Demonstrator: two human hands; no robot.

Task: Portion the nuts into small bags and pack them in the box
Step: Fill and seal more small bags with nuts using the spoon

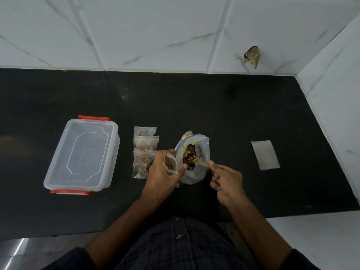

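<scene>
The right hand (226, 182) pinches the handle of a pale spoon (196, 163) between thumb and fingertips, its other fingers curled in. The bowl of the spoon sits inside the open mouth of the large bag (192, 158), loaded with nuts (190, 155). That large bag, clear plastic with a blue zip strip, stands slumped on the black worktop (214, 106) and serves as the landmark here.

The left hand (161, 172) is just left of the large bag, touching its side, fingers wrapped around a small bag (171, 164) held with its mouth open toward the large bag; a few nuts show inside it.

Further left of the large bag, three filled small bags (145, 151) lie in an overlapping row on the worktop, the nearest one partly under the left hand. Well left of the large bag sits the clear plastic box (83, 154), its lid on, with red clasps at the far and near ends.

Well right of the large bag, an empty small bag (265, 154) lies flat on the worktop. Behind it all rises a white tiled wall (155, 32).
</scene>
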